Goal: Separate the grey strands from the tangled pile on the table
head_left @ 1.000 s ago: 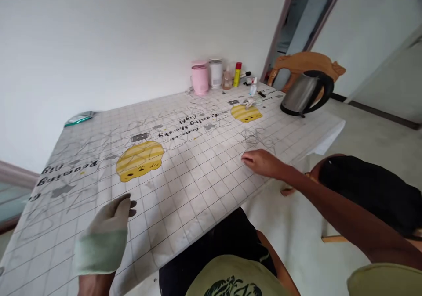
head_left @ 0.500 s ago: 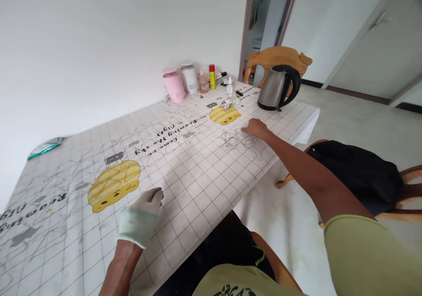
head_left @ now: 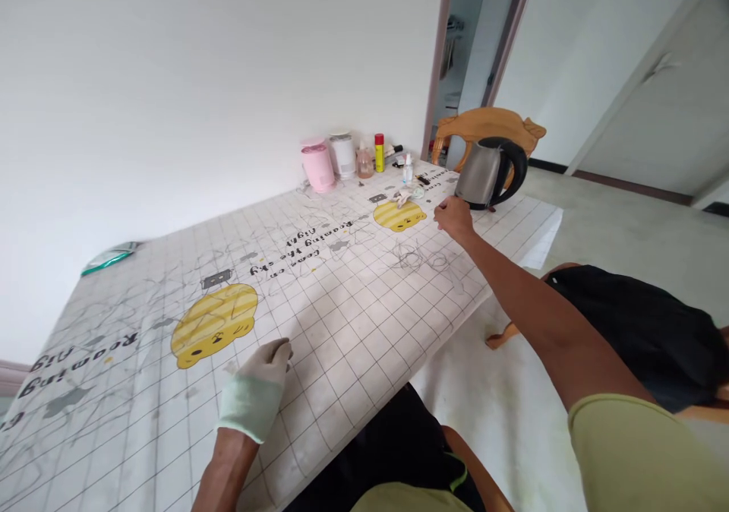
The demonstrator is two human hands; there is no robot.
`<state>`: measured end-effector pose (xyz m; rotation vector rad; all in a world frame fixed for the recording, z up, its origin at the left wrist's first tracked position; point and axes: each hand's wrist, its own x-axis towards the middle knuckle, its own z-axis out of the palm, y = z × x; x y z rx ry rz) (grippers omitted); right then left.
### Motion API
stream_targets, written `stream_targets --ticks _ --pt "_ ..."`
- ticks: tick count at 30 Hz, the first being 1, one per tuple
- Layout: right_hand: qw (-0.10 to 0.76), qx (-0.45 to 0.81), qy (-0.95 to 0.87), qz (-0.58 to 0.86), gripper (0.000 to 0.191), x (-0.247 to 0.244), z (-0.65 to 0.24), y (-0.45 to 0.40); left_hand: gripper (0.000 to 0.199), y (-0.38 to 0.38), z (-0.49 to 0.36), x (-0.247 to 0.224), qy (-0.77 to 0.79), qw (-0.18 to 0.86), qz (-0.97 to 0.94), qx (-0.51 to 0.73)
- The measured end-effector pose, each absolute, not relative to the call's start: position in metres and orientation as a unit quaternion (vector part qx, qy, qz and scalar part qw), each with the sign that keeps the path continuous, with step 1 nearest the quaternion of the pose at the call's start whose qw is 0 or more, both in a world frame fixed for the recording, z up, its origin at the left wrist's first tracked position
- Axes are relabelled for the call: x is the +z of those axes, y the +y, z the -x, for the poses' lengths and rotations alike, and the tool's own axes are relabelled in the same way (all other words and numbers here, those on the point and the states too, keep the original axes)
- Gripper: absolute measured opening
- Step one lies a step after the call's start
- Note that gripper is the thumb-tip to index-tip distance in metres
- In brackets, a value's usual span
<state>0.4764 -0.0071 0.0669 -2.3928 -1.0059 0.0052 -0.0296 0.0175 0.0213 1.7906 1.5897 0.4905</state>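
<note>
One bare right hand (head_left: 454,219), fingers curled together and empty, just beside a brushed-steel kettle (head_left: 483,174) with a glossy, curved black plastic handle, at the far end of the scuffed, grid-printed tabletop (head_left: 342,330). One left hand (head_left: 267,368) in a pale knit glove (head_left: 250,406), fingers pressed together, holding nothing, low over the tabletop, near a yellow striped cartoon print (head_left: 213,326).

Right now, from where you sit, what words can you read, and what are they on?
"Roaming the sky": upside down on the tablecloth.
"Come on": upside down, close to those words on the same cloth.
"Roaming": upside down near the cloth's left end; the next word is blurred.
The yellow spray can and the bottle: labels too small to read.
</note>
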Motion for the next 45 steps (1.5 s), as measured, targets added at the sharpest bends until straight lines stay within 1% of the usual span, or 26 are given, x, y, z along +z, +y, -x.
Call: stream_targets --ticks 4,5,7,12,16,18,20,22,24,27,30,33,38,45 --pt "0.35 0.029 -0.402 0.846 0.019 0.081 -0.418 0.004 0.038 0.004 0.01 0.043 0.56 0.439 -0.667 0.222" --pt "0.396 0.063 -0.419 0.815 0.015 0.081 -0.395 0.008 0.037 0.001 0.001 0.049 0.538 0.46 -0.666 0.235" --pt "0.441 0.128 -0.451 0.766 0.011 0.081 -0.345 0.015 0.035 -0.001 -0.018 0.059 0.503 0.488 -0.662 0.268" --pt "0.465 0.206 -0.535 0.675 0.016 0.077 -0.227 0.022 0.048 0.023 -0.043 0.065 0.507 0.528 -0.565 0.38" --pt "0.463 0.289 -0.56 0.624 0.02 0.072 -0.175 0.021 0.035 0.04 -0.022 0.056 0.504 0.543 -0.507 0.44" --pt "0.441 0.32 -0.584 0.602 0.023 0.067 -0.165 0.021 0.029 0.045 -0.005 0.052 0.493 0.544 -0.501 0.458" --pt "0.413 0.318 -0.618 0.588 0.022 0.063 -0.163 0.023 0.027 0.049 0.011 0.05 0.486 0.549 -0.501 0.461" --pt "0.4 0.3 -0.655 0.567 0.02 0.06 -0.166 0.028 0.024 0.054 0.021 0.05 0.484 0.558 -0.514 0.436" --pt "0.412 0.298 -0.676 0.534 0.023 0.058 -0.172 0.035 0.021 0.059 0.027 0.051 0.484 0.568 -0.539 0.39" --pt "0.435 0.365 -0.674 0.472 0.029 0.057 -0.178 0.049 0.017 0.064 0.03 0.051 0.476 0.578 -0.579 0.323" --pt "0.42 0.472 -0.663 0.403 0.033 0.051 -0.179 0.062 0.016 0.066 0.03 0.046 0.447 0.598 -0.607 0.273" --pt "0.411 0.539 -0.643 0.358 0.029 0.04 -0.177 0.069 0.018 0.066 0.033 0.038 0.409 0.616 -0.628 0.245" --pt "0.436 0.566 -0.617 0.33 0.019 0.024 -0.174 0.07 0.019 0.066 0.037 0.033 0.407 0.628 -0.621 0.232" --pt "0.454 0.593 -0.599 0.288 0.011 0.02 -0.171 0.068 0.021 0.066 0.042 0.03 0.419 0.638 -0.604 0.231"
